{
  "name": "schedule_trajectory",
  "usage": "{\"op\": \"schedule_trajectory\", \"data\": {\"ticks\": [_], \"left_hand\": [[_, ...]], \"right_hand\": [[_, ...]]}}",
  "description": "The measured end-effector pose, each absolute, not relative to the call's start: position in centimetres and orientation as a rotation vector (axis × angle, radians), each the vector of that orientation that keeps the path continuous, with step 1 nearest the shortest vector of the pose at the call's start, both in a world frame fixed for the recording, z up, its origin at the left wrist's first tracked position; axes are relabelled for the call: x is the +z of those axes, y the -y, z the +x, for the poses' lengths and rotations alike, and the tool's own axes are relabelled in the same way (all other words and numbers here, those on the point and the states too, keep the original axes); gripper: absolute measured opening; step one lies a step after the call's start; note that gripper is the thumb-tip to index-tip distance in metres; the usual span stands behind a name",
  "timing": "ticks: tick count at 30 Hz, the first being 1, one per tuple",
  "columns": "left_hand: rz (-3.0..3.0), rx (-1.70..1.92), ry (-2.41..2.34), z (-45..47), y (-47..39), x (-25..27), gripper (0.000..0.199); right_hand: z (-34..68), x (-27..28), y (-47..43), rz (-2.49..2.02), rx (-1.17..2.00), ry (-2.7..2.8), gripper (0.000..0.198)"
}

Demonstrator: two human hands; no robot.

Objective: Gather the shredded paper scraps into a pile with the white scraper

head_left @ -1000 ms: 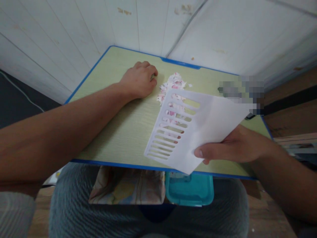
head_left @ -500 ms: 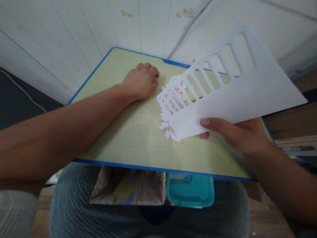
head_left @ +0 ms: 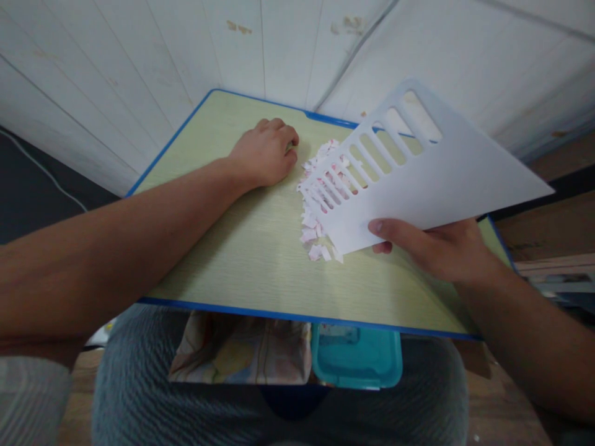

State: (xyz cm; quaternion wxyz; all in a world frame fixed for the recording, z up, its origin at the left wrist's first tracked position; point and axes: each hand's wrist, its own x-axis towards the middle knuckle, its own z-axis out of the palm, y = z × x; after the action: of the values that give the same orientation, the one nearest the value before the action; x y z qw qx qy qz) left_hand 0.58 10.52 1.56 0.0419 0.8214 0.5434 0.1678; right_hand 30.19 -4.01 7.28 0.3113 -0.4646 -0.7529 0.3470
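In my right hand [head_left: 427,244] is a white sheet [head_left: 418,186] with a row of rounded slots cut along its far side. My thumb lies on top and my fingers are under it. The sheet is tilted, its right end raised and its lower left edge down at a pile of torn paper scraps [head_left: 310,217]. Some scraps, white with pink marks, show through the slots; others are hidden under the sheet. My left hand [head_left: 267,152] rests on the pale board, left of the pile, fingers curled in and nothing visible in them.
The pale tabletop [head_left: 242,266] has a blue rim. Below its near edge sit a turquoise plastic container [head_left: 357,359] and a patterned cloth pouch [head_left: 251,356] at my lap. A white plank wall [head_left: 288,49] with a grey cable [head_left: 357,46] stands behind. Cardboard boxes [head_left: 548,241] are at the right.
The raised right end of the slotted sheet has come down and shifted left, and its tilt has changed. More of the scraps show at the far side. My left hand stays put.
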Motion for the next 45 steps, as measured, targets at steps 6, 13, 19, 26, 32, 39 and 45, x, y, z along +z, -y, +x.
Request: {"op": "schedule_trajectory", "data": {"ticks": [6,13,19,26,32,39,45], "left_hand": [[2.530,0.489,-1.672,0.8,-10.5,1.7,0.053],[2.502,0.463,-1.688,1.0,-10.4,2.0,0.048],[2.488,0.446,-1.697,1.1,-10.2,2.1,0.050],[2.498,0.449,-1.732,1.2,-10.4,2.0,0.050],[2.501,0.443,-1.722,1.2,-10.3,2.1,0.049],[2.538,0.432,-1.671,1.0,-10.3,1.9,0.052],[2.510,0.488,-1.665,1.1,-10.5,1.6,0.044]], "right_hand": [[30.3,7.7,4.2,-1.278,1.020,1.894,0.036],[30.4,8.3,4.5,-1.224,1.361,1.955,0.029],[30.4,7.9,4.5,-1.191,1.446,1.984,0.025],[29.9,8.4,5.6,-1.083,1.555,2.071,0.016],[29.9,8.5,5.4,-1.063,1.512,2.017,0.018],[30.1,7.5,4.3,-1.231,0.872,1.923,0.044],[29.9,6.9,4.7,-1.294,0.830,2.147,0.045]]}}
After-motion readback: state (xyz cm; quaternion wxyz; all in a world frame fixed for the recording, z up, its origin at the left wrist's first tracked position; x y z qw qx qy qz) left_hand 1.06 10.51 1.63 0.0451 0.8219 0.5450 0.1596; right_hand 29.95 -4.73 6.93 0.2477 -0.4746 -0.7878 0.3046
